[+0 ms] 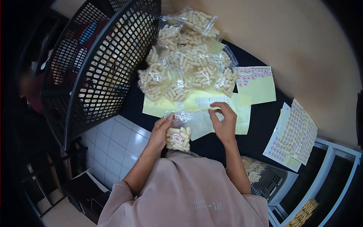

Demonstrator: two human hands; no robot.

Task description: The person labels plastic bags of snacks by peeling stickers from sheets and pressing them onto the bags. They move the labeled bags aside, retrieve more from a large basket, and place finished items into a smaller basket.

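My left hand [162, 130] grips the top of a clear plastic bag [178, 139] of pale stick-shaped pieces, which bears a round sticker and hangs close to my shirt. My right hand [224, 121] is over the sticker sheets, thumb and forefinger pinched near a white label sheet [211, 102]; anything between the fingertips is too small to tell. Yellow backing sheets [242, 113] lie under and around it. Beyond them, many similar filled bags [189, 64] are heaped on the dark table.
Black perforated baskets [109, 64] stand at the left. Sheets with round stickers [257, 81] lie at the right, with more [298, 132] at the table's edge. A grey crate [270, 181] and a metal rack [325, 166] are at lower right. Part of a person [34, 90] shows at far left.
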